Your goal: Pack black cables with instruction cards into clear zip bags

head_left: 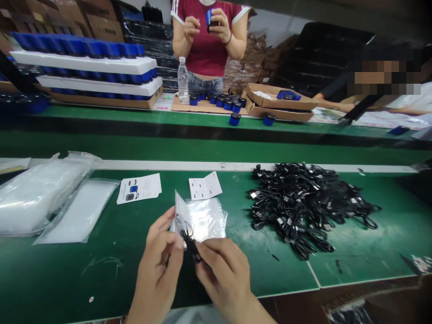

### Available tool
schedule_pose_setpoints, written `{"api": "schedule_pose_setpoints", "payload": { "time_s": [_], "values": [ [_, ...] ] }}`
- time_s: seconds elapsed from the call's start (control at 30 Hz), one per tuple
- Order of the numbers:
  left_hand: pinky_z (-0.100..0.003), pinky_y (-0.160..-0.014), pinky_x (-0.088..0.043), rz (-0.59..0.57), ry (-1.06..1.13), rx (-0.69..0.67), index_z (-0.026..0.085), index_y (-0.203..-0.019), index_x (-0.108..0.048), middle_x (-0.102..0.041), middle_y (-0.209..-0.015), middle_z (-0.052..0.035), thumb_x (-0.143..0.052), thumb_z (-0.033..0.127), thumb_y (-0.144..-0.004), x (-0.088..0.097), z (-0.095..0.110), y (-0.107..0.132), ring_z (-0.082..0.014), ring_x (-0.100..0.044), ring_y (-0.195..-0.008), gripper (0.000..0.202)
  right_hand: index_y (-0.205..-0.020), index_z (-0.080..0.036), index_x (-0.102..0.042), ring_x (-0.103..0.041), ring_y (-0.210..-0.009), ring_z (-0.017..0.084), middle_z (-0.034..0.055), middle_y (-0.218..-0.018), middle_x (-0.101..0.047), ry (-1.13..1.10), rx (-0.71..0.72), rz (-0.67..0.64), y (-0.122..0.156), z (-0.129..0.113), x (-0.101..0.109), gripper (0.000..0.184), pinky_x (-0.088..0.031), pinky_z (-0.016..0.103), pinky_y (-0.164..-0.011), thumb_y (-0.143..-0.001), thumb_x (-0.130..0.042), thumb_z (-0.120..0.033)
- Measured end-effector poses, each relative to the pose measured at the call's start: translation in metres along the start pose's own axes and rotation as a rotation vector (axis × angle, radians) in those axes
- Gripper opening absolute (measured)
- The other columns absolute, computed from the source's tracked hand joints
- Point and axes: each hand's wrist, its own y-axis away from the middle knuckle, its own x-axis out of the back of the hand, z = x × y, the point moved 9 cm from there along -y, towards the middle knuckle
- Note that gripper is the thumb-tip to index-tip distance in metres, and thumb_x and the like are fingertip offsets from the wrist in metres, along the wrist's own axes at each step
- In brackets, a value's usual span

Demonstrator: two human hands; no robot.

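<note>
My left hand pinches the edge of a clear plastic bag at the bottom middle of the view. My right hand grips a small coiled black cable, which sits at the mouth of the bag. The two hands nearly touch, and the fingers hide part of the coil. To the right lies a heap of black USB cables. Just beyond my hands are two printed cards, one with product pictures and one white.
Stacks of clear bags lie on the green bench to the left. Across a second bench, a co-worker handles a blue-and-black item. Blue-lidded jars, a water bottle, cardboard trays and foam racks stand there.
</note>
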Motion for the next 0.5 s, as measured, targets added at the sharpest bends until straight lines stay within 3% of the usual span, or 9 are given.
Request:
{"api": "schedule_pose_setpoints", "payload": {
  "time_s": [0.13,0.27,0.5],
  "values": [
    [-0.037,-0.091,-0.045,-0.007,0.04,0.044,0.024,-0.074,-0.051,-0.049,-0.126,-0.0032,-0.042,0.032,-0.09,0.006,-0.007,-0.009,-0.021,-0.049,-0.116,0.02,-0.094,-0.013,-0.063,-0.06,-0.066,0.015,0.0074,-0.076,-0.067,0.087,0.153,0.003,0.004,-0.009,0.003,0.015,-0.048,0.025,-0.055,-0.083,-0.054,-0.008],
    [-0.027,-0.073,-0.05,-0.023,-0.03,-0.038,0.023,-0.075,-0.051,-0.05,-0.12,-0.0041,-0.044,0.028,-0.089,0.003,-0.001,-0.012,-0.0187,-0.053,-0.109,0.017,-0.089,-0.012,-0.065,-0.06,-0.071,0.018,0.0086,-0.08,-0.068,0.244,0.31,-0.137,0.004,-0.016,-0.005,0.013,-0.05,0.028,-0.06,-0.081,-0.056,-0.005],
    [-0.032,-0.08,-0.047,-0.071,-0.173,-0.18,0.022,-0.076,-0.051,-0.046,-0.123,-0.0063,-0.044,0.022,-0.088,-0.012,0.009,-0.008,-0.0212,-0.05,-0.115,0.014,-0.083,-0.008,-0.066,-0.058,-0.064,0.019,0.0098,-0.074,-0.066,0.299,0.512,-0.336,-0.006,-0.024,-0.018,0.025,-0.049,0.029,-0.059,-0.086,-0.041,-0.006]
  ]
}}
